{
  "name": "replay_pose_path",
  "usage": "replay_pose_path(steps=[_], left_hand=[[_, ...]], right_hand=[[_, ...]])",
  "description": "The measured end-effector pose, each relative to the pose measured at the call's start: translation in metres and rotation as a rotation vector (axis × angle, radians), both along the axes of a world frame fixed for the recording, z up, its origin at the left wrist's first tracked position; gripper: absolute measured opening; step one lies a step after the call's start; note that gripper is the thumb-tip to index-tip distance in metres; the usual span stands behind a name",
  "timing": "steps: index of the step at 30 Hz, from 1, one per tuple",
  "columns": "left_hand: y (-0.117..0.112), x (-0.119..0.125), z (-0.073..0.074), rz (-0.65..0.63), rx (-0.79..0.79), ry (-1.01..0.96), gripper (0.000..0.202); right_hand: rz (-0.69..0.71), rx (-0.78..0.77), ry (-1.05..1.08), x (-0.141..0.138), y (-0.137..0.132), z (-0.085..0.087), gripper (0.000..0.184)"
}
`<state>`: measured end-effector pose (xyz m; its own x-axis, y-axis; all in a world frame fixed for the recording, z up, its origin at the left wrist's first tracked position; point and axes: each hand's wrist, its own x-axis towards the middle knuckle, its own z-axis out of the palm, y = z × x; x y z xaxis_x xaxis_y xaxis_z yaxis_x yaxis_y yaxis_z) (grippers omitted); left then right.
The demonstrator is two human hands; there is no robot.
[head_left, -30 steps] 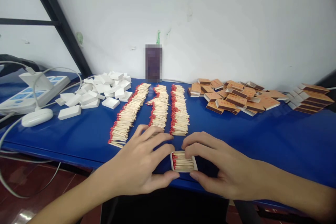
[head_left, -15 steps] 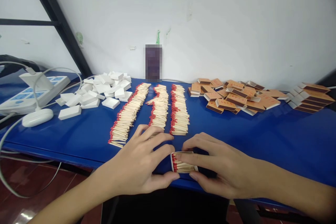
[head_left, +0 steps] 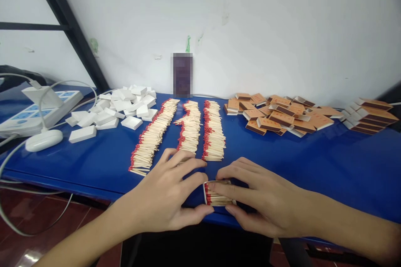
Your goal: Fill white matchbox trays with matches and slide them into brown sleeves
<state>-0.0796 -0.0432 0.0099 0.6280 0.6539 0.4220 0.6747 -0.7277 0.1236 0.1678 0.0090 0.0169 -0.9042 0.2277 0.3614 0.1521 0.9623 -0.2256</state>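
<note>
A white matchbox tray (head_left: 205, 194) filled with red-tipped matches (head_left: 218, 199) lies near the table's front edge. My left hand (head_left: 172, 192) is curved around its left end, the thumb at the near corner and the index finger at the far one. From the other side my right hand (head_left: 263, 200) grips the tray's right end between thumb and fingers, its index finger lying on the matches. Just beyond, three long rows of loose matches (head_left: 214, 131) run away from me, heads to the left. My left fingers cover the near end of the middle row.
White empty trays (head_left: 114, 106) are heaped at the back left. Orange matchbox sleeves (head_left: 275, 114) form a pile at the back right, beside a neat stack of boxes (head_left: 371, 117). A power strip (head_left: 37, 110) with cables occupies the left of the blue table (head_left: 313, 175).
Almost nothing differs. Both hands keep the same hold on the tray, and the whole view has shifted very slightly.
</note>
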Motion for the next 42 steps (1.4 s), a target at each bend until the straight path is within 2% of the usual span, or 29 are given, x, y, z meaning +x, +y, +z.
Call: replay_pose_path(steps=[7,15,20,24,28,32,37,42], left_hand=[[0.0008,-0.0004,0.0002,0.003,-0.006,-0.006,0.028],[0.0013,0.0006,0.0009,-0.001,0.003,-0.01,0.027],[0.0017,-0.0001,-0.0006,0.002,0.005,-0.013,0.031],[0.0011,-0.0007,-0.0003,-0.034,-0.01,-0.031,0.042],[0.0007,-0.0002,0.0026,-0.11,0.01,-0.006,0.024],[0.0011,0.0006,0.0041,-0.125,0.028,0.043,0.014],[0.0012,0.0017,0.0032,-0.117,0.022,0.033,0.016],[0.0007,0.0026,0.0007,-0.104,0.033,0.001,0.017]], right_hand=[[0.022,0.002,-0.014,-0.0003,0.002,0.0014,0.024],[-0.005,-0.07,-0.07,0.0006,0.001,0.0047,0.024],[-0.02,-0.098,0.023,0.0013,0.0036,0.0022,0.024],[-0.028,-0.116,0.098,0.0008,0.0054,-0.0015,0.022],[-0.01,-0.103,0.139,0.0004,0.007,-0.004,0.016],[-0.009,-0.082,0.108,-0.0001,0.0073,-0.0019,0.011],[-0.023,-0.105,0.064,-0.0002,0.0059,0.0003,0.013],[-0.009,-0.089,0.107,-0.0005,0.0072,-0.0029,0.013]])
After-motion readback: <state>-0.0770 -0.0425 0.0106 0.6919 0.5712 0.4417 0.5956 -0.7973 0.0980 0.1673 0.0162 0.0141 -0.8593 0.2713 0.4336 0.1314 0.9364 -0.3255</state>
